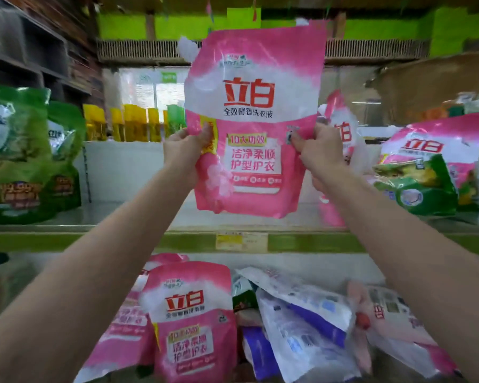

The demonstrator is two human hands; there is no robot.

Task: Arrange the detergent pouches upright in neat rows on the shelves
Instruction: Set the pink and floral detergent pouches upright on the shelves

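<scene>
Pink detergent pouch (253, 120) is held upright above the upper shelf (150, 214), left hand (181, 150) and right hand (320, 153) each pinching a side edge. Risk: the soft base may fold on set-down, tipping it toward the slumped pouches (426, 172) at right.

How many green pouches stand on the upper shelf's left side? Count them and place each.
2: the front green pouch at the far left edge, and a second green pouch just behind to its right. More may be hidden.
</scene>
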